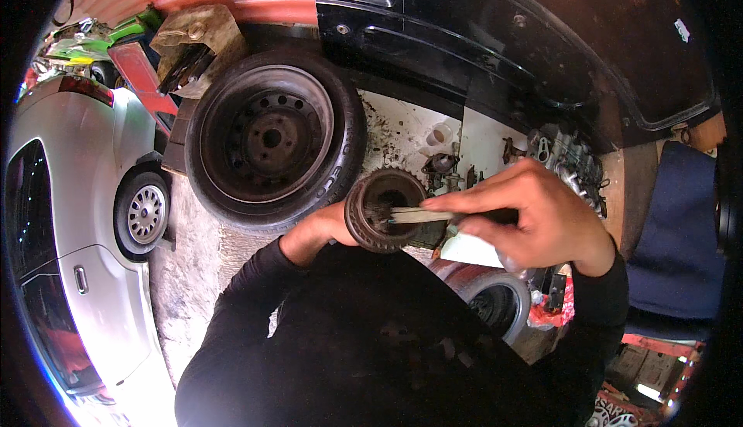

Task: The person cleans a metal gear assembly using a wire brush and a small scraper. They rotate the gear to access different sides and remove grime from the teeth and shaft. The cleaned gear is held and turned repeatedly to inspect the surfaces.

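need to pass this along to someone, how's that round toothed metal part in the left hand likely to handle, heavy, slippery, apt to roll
The toothed metal ring looks like thick dark steel, so it is probably heavy for its size and stiff. Its surface looks grimy, possibly oily, so it may slip in the left hand. Being round, it would likely roll if set on its edge; laid flat, it should stay put.

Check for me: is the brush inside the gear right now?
Yes, the right hand holds the brush with its tip reaching into the hollow of the gear, which the left hand grips.
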